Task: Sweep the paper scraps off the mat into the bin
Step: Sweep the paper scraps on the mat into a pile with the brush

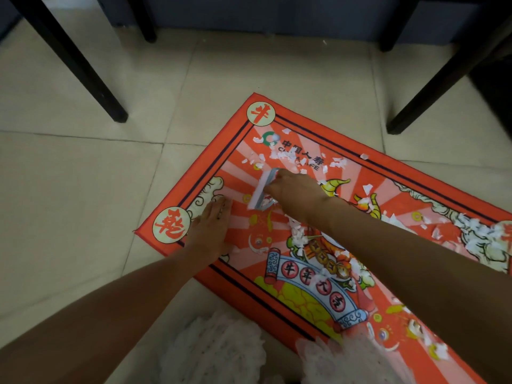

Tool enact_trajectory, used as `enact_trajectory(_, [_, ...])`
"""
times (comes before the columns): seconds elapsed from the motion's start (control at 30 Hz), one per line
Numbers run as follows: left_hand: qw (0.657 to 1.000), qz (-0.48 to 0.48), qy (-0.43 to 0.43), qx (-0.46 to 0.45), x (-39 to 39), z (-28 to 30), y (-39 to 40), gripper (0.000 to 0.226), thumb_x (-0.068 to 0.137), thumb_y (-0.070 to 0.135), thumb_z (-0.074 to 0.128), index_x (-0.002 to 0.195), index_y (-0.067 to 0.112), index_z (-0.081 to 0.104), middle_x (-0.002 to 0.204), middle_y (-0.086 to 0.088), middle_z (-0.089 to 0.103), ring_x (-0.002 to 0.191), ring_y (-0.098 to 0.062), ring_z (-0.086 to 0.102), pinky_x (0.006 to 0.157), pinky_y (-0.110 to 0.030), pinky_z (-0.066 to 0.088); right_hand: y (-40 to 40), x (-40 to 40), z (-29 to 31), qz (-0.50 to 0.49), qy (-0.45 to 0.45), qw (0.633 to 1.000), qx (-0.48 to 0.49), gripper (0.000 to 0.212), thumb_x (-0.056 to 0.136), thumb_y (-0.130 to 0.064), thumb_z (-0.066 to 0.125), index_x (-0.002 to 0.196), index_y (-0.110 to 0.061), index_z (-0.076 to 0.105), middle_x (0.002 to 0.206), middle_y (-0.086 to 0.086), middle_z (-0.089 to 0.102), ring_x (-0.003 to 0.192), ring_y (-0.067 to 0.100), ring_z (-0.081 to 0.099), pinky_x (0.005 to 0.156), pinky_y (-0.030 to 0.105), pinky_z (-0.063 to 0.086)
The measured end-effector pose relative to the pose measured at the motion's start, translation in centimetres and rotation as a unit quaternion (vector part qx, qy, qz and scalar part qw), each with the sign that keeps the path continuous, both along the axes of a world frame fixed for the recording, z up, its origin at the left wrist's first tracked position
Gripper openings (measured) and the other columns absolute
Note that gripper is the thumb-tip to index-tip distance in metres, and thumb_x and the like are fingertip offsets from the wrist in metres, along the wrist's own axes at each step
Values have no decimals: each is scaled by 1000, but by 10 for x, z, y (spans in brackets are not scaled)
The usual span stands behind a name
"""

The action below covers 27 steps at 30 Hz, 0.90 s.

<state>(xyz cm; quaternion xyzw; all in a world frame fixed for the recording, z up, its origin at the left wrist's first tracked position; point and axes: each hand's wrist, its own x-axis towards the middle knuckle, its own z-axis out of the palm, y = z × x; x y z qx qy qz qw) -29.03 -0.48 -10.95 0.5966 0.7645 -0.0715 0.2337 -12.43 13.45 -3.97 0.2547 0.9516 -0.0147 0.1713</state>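
Pale beige floor tiles (83, 167) fill most of the view, with dark furniture legs (69, 62) standing at the far left and far right and a dark wall base behind. Red-orange mat (277, 300) lies flat on the tiles, rotated relative to the tile grid: its long axis runs from the near-left corner toward the far right edge of the view, and one short edge faces left. Printed on it are cartoon figures, round corner medallions and Chinese characters. White frilly fabric (221, 353) sits at the bottom centre, overlapping the mat's near edge. Paper scraps (299, 236), white and torn small, are scattered over the mat: a band near the far-left logo, a cluster at centre beside the right forearm, and a denser heap toward the right end. Left hand (210, 231) rests flat on the mat near its left corner, fingers straight and together, pressing down, holding nothing. Right hand (293, 189) reaches across the mat and grips a small light-coloured brush or scraper (263, 189), motion-blurred; its long axis runs near-left to far-right, lower end touching the mat among scraps. Exact tool type cannot be told.
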Motion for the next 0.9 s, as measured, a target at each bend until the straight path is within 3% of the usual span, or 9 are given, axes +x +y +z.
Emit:
enact_trajectory(0.2, [1000,-18,9,19,6,-3,10,127,70,55,76,154,14,-11,163,-8,-5,150,-28,-2,118,-48,18,3,-26,-13,3,29,999,-14,47,84,1,60,129,-14,56,121,16,56,109,31,59,78,40,53])
enact_trajectory(0.37, [1000,-26,15,4,5,-2,17,132,66,55,79,153,13,-10,162,-9,-3,150,-29,-1,118,-47,16,4,-19,-8,11,-9,1000,11,41,89,0,56,128,-13,57,122,14,57,113,29,56,81,37,51])
enact_trajectory(0.57, [998,-53,20,19,13,-2,18,131,67,52,80,153,17,-12,162,-4,-5,149,-30,0,118,-48,17,-1,26,7,0,-76,997,15,40,92,-2,53,131,-15,52,126,12,54,111,26,53,68,32,39])
enact_trajectory(0.73, [997,-71,3,14,33,-3,25,133,66,61,77,153,19,-15,162,-3,-8,150,-29,-2,118,-50,15,1,65,8,-19,-86,996,6,40,89,0,53,125,-16,56,116,9,60,115,26,49,69,34,45])
enact_trajectory(0.9, [997,-81,-5,10,44,-6,34,134,66,58,77,152,20,-17,162,-2,-10,150,-28,-4,119,-53,13,9,69,5,-19,-36,999,8,49,86,1,55,130,-20,54,119,5,62,122,25,45,75,37,53])
